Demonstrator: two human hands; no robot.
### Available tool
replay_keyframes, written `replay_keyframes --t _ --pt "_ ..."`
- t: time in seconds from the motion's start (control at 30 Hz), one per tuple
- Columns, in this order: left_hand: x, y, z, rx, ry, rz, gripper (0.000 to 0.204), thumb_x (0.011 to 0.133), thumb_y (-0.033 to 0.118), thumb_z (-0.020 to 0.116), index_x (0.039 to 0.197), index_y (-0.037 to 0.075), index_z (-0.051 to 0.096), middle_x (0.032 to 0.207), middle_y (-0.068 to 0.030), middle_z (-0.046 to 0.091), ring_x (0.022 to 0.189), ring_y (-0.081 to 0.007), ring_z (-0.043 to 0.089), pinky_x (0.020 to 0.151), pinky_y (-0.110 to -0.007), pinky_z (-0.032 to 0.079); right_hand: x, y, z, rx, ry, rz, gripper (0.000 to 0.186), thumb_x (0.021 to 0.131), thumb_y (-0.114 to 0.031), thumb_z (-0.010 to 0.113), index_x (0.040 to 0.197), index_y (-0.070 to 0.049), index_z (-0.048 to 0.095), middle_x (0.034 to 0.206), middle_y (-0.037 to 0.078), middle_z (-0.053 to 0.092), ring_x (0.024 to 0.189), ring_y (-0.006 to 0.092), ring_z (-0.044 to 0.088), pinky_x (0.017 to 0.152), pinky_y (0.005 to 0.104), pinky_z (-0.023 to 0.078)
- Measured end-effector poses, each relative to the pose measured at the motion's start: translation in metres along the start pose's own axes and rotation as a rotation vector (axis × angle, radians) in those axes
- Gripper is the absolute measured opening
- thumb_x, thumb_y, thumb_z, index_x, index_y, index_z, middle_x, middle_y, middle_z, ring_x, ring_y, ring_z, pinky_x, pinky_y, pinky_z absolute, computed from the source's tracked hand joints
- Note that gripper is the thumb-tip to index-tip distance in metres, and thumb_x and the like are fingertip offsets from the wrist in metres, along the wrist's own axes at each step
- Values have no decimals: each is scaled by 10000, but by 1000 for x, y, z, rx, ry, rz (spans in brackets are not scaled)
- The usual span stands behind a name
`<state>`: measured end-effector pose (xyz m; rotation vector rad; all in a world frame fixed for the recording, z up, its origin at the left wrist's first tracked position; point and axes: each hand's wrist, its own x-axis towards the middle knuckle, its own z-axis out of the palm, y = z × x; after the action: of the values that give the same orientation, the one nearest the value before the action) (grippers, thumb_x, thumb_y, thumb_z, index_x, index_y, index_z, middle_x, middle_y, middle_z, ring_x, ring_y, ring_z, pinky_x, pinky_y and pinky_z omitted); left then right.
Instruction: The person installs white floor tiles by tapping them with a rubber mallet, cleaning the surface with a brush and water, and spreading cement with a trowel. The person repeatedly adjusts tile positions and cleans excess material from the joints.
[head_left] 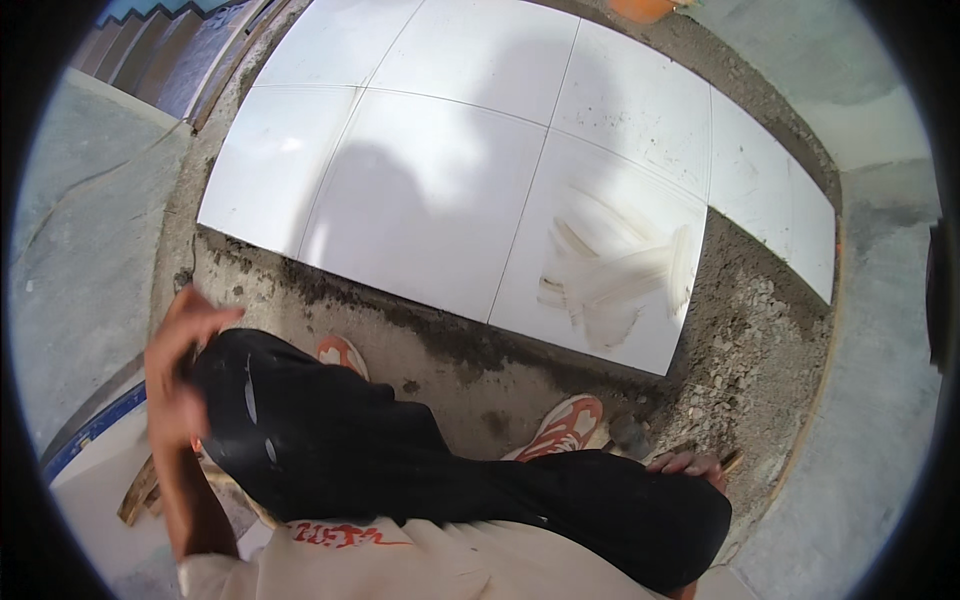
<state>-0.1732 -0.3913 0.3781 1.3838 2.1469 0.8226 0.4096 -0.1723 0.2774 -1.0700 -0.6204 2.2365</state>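
Fingers loosely apart and seemingly gripping nothing, the left hand (185,365), blurred by motion, hangs just beside the left knee of the black trousers (320,420). Behind its wrist lie a blue strip (95,432) and some wood pieces (140,490). Rightward, one orange-and-white shoe (342,355) stands on the rough grey floor (450,365). White tiles (400,205) lie edge to edge ahead of the person, spanning the middle; the near right one bears brownish smears (610,270). A second shoe (565,425) points toward it. Next comes a dark grey object (630,435), its kind unclear. At the right knee rests the right hand (690,466), fingers curled and partly hidden; whether it clasps the wooden end (734,462) just beside it, I cannot tell. Beyond lies crumbly grey rubble (750,350), then the pale wall (880,400).
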Motion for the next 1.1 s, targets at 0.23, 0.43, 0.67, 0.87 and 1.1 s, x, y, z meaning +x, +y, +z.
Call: replay_keyframes --t 0.23,0.43,0.67,0.87,1.1 --pt "214 0 85 70 -482 -196 618 1015 543 605 1316 6 653 984 -76 673 893 -156 640 819 -328 530 -19 47 -125 -52 -152 153 466 1017 -396 617 1204 25 689 1203 265 694 1133 373 679 1000 509 539" --pt "330 -39 199 330 -535 214 479 1024 434 619 1289 38 670 1241 -172 686 1148 -335 639 1007 -429 506 4 70 -151 -403 -121 174 393 1025 -308 650 1225 30 666 1191 228 700 1131 332 679 1013 478 538" --pt "386 -84 304 506 -424 405 381 1020 297 612 1361 129 633 1447 -76 586 1397 -301 469 1140 -469 442 30 147 -149 -520 656 110 308 1054 -318 635 1174 -35 639 1038 83 714 900 185 695 790 340 578" --pt "363 -72 341 770 -340 630 526 1065 389 555 1549 203 466 1652 -24 381 1540 -239 317 1256 -454 331 -4 196 -214 -1025 975 107 352 976 -264 732 1182 -26 575 823 29 645 667 105 565 620 286 463" --pt "325 -86 341 833 -454 718 565 1066 392 550 1583 216 409 1678 -8 332 1559 -197 283 1275 -446 298 -5 213 -231 -1011 852 273 381 964 -298 739 1162 -15 578 827 62 686 741 136 635 696 290 514"
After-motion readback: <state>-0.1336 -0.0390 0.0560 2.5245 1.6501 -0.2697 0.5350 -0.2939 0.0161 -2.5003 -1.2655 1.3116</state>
